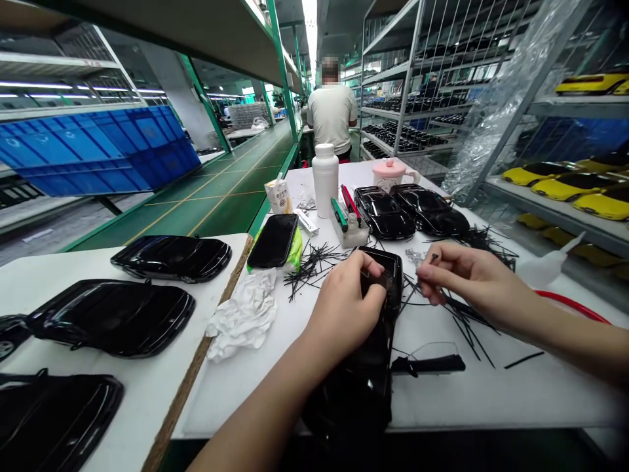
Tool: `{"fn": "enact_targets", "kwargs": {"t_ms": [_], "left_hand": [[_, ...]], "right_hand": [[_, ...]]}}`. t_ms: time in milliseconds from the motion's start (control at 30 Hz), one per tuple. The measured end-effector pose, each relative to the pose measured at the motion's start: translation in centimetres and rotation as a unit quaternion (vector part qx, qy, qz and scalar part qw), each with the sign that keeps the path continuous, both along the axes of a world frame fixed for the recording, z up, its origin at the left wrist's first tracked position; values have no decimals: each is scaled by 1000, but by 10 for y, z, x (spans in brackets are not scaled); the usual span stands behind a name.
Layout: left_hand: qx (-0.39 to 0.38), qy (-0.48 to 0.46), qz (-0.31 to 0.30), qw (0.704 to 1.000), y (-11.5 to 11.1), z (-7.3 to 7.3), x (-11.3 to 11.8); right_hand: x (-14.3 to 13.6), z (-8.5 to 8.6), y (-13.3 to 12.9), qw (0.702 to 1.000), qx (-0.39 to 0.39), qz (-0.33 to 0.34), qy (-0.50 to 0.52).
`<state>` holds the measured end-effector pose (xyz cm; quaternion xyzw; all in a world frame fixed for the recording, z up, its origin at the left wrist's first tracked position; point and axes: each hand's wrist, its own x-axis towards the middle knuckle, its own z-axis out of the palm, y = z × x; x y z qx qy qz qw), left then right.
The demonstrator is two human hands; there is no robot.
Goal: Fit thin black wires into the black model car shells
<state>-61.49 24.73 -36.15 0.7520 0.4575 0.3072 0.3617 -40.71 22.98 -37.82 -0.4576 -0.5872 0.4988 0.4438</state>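
We look down at a glossy black model car (366, 367) straight before us, its near end by the table's (491, 400) front edge; clock positions run from it. Left hand (346, 305) lies over its far end, fingers curled, thumb near forefinger; we cannot tell whether anything is gripped. Right hand (457, 275), at 2 o'clock, pinches a small black piece (435, 256) between thumb and fingertips.

About us: thin black strips (312, 262) at 11, more beyond the right hand; a black part with a fine loop (432, 364) at 3; crumpled tissue (243, 314) at 10; smartphone (274, 240) at 11; white bottle (325, 183) near 12; two finished-looking black cars (386, 213) towards 1.

Risks, as we judge them: a slack pinch could lose the tiny piece among look-alike strips. Bare fingertips may smear or scratch the gloss. An uneven left-hand push might skid the car off the edge, and a careless wrist could snag the fine loop.
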Motion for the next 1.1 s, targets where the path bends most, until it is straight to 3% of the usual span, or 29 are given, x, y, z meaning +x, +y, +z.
{"fn": "enact_targets", "kwargs": {"t_ms": [867,967,1100], "left_hand": [[-12,-3,-8,1000,0,3,1],[-13,0,-8,1000,0,4,1],[-14,6,-12,1000,-1,5,0]], "right_hand": [[-7,-8,-4,997,44,39,-42],[-5,-2,-5,996,58,26,-61],[0,21,-7,992,99,-20,-78]]}}
